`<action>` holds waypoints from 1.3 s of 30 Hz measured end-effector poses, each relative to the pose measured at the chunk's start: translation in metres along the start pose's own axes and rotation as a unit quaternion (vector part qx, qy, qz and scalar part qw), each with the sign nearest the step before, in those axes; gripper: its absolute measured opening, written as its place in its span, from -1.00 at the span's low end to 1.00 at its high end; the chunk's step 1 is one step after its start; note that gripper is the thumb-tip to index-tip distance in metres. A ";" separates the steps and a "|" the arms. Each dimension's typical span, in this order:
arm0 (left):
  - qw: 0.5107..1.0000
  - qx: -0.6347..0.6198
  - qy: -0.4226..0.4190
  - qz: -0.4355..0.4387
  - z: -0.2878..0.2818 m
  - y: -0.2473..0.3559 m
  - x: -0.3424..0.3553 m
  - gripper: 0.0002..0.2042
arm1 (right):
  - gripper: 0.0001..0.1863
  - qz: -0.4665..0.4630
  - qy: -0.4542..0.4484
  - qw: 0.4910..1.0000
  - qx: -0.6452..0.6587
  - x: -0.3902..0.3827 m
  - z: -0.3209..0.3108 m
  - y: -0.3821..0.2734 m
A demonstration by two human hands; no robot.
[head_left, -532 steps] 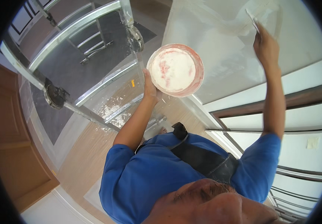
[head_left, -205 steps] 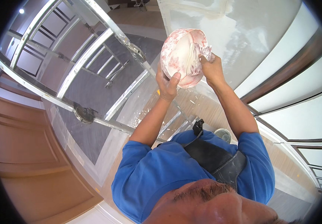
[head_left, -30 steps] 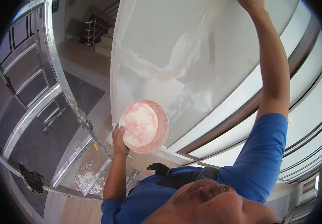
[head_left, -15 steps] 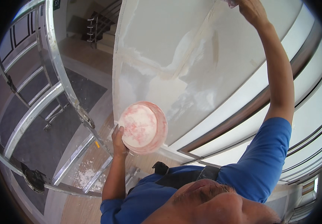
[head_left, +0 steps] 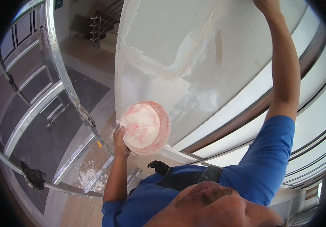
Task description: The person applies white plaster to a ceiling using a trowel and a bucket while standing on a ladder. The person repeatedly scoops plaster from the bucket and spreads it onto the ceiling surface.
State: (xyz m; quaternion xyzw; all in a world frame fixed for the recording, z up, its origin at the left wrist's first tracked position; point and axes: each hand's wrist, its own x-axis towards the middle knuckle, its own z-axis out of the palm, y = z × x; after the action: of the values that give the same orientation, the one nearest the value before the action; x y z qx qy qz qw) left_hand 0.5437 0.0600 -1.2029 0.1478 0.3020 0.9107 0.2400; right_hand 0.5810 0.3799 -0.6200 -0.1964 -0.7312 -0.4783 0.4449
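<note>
My left hand (head_left: 120,142) grips a round pink plastic tub (head_left: 164,126) by its left side, the thumb over the rim. Whitish paste or powder with pink smears (head_left: 142,125) coats the inside of the tub. Raised high against the wall, my right hand (head_left: 267,5) is cut by the top edge, so its fingers and anything in them are hidden. Before me stands a grey board wall (head_left: 151,30) with pale filler patches (head_left: 168,89) and a slanting seam.
An aluminium ladder (head_left: 59,87) stands close at my left, with white crumbs (head_left: 91,176) on the floor below it. Stairs with a metal railing (head_left: 102,24) lie beyond. White panels with a dark brown rail (head_left: 231,130) run along the right.
My right hand has moved up and slightly right, and the pinkish thing at its fingers has left the view. The tub has stayed almost in place, tilting a little.
</note>
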 end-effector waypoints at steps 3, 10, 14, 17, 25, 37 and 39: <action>1.000 0.019 -0.003 -0.018 0.004 -0.009 0.000 -0.34 | -0.80 -0.031 0.043 0.998 0.021 0.003 0.022 -0.027; 0.998 0.001 0.035 -0.042 0.003 -0.017 -0.007 -0.35 | -0.78 -0.118 -0.068 0.988 0.070 -0.109 0.055 -0.088; 0.999 -0.029 0.021 -0.040 -0.001 -0.016 -0.013 -0.35 | -0.64 -0.215 -0.091 0.970 0.064 -0.196 0.060 -0.122; 0.999 -0.017 0.031 -0.034 -0.009 -0.008 -0.025 -0.34 | -0.84 -0.277 -0.129 0.945 0.117 -0.255 0.041 -0.136; 0.988 -0.098 0.083 -0.085 -0.015 0.002 -0.055 -0.34 | -0.70 0.038 -0.300 0.825 0.478 -0.360 -0.018 -0.145; 0.964 -0.058 0.089 -0.242 -0.042 -0.019 -0.098 -0.44 | -0.80 0.708 -0.287 0.190 0.616 -0.618 -0.094 -0.226; 0.950 -0.041 0.098 -0.293 -0.055 -0.015 -0.107 -0.43 | -0.71 0.745 -0.198 0.114 0.627 -0.646 -0.129 -0.212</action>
State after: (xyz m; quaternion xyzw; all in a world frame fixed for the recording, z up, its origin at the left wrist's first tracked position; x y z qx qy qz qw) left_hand 0.6165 -0.0124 -1.2678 -0.0473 0.3162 0.8218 0.4716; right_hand 0.8299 0.2574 -1.2541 -0.3826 -0.3247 0.7744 0.3853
